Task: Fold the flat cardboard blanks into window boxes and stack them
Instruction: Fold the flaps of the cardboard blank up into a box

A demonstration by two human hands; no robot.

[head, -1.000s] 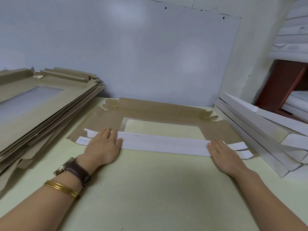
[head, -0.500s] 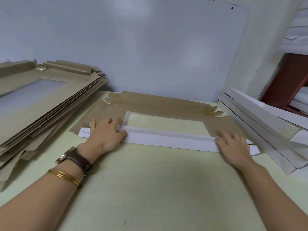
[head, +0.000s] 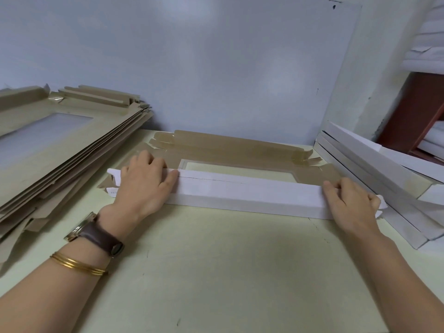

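**First speaker:** Where is the box blank, and what holds it?

**Second speaker:** A brown cardboard blank (head: 228, 145) lies flat on a pale green table (head: 216, 272), with a clear window (head: 240, 173) in its middle. Its near flap (head: 245, 195), white side showing, stands folded up into a long, low wall. The person's left hand (head: 144, 186) grips the flap's left end, fingers curled over the top edge and thumb along the front. The right hand (head: 348, 203) grips the right end, fingers bent over the top likewise.

**First speaker:** What would make this fold come out well?

**Second speaker:** Probably both hands should roll the flap over evenly, so the crease runs straight along the score and the window does not buckle. The end tabs (head: 113, 174) look loose and likely need tucking afterwards.

**First speaker:** And around it?

**Second speaker:** A pile of flat blanks (head: 60, 145) sits at the left. Finished white boxes (head: 384, 179) lean stacked at the right, just beside the right hand.
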